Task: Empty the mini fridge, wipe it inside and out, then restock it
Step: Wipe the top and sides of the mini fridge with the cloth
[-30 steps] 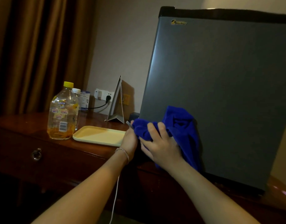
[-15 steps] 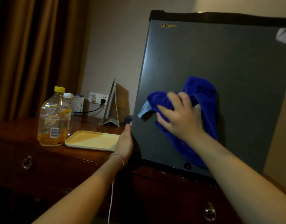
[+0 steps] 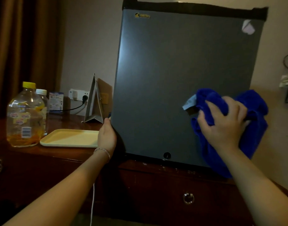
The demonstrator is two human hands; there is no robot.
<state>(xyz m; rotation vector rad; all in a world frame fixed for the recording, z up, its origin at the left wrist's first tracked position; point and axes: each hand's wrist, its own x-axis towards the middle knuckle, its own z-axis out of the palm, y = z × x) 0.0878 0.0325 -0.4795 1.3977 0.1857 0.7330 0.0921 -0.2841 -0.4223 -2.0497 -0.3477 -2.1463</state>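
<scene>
A slate-grey mini fridge point(image 3: 180, 82) with black trim and a yellow logo point(image 3: 142, 15); against it, a royal-blue cloth point(image 3: 255, 110). Left of the fridge: a pale-yellow tray point(image 3: 70, 137), a yellow-capped clear bottle point(image 3: 24, 116), a reddish-brown tabletop point(image 3: 66, 152), brown curtains point(image 3: 26, 46).

Grey mini fridge point(image 3: 172, 70), door closed, stands upright with a blue cloth point(image 3: 254, 108) against its front.
</scene>
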